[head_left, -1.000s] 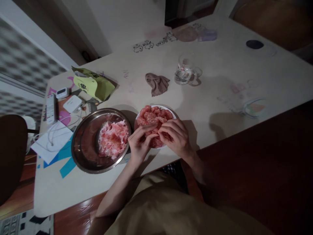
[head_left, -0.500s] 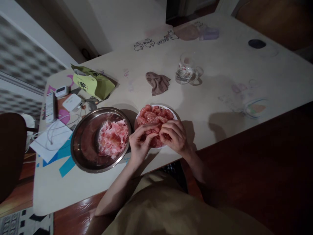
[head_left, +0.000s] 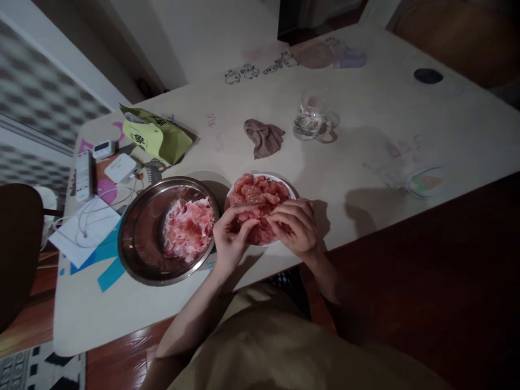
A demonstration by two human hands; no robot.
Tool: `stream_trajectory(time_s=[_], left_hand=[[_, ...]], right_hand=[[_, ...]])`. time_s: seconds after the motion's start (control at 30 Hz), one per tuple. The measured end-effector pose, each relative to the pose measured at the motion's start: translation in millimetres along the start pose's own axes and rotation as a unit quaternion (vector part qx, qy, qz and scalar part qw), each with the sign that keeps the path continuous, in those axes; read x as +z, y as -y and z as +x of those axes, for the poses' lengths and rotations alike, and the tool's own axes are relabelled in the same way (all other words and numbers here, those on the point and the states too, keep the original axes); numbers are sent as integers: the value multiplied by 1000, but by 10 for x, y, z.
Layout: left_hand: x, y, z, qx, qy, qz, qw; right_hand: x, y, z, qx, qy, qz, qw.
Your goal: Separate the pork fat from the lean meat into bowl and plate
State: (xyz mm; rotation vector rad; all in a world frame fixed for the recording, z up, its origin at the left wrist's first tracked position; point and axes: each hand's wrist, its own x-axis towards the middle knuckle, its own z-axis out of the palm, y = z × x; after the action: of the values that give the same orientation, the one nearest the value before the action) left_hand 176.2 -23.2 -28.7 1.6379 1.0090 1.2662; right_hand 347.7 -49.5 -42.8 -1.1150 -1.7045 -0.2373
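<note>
A white plate heaped with pink fruit pieces sits near the table's front edge. Both my hands hover over its near side. My left hand pinches a pink piece between thumb and fingers. My right hand has its fingers curled round the same piece from the other side. Left of the plate stands a steel bowl holding a pile of pale pink peelings.
A glass mug and a crumpled brown cloth lie further back. A green-yellow bag, a remote, white boxes with cables and papers crowd the left end. A dark chair stands at the far left.
My hands have shifted slightly while working on the piece over the plate; the fingers have spread a little apart. The view has drifted a bit. Nothing else moved.
</note>
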Motion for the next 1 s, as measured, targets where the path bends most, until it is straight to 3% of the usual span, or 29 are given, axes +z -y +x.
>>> stream_trajectory(time_s=[0.3, 0.57, 0.83, 1.0], left_hand=[[14, 31, -46, 65, -18, 43, 997], [48, 3, -26, 95, -36, 32, 994], [127, -113, 312, 126, -44, 90, 987], [188, -63, 527, 79, -27, 80, 993]], right_hand=[[17, 77, -51, 9, -19, -1, 1000], [-15, 94, -128, 96, -72, 15, 993], [-94, -46, -91, 157, -140, -18, 978], [-131, -82, -66, 162, -128, -49, 977]])
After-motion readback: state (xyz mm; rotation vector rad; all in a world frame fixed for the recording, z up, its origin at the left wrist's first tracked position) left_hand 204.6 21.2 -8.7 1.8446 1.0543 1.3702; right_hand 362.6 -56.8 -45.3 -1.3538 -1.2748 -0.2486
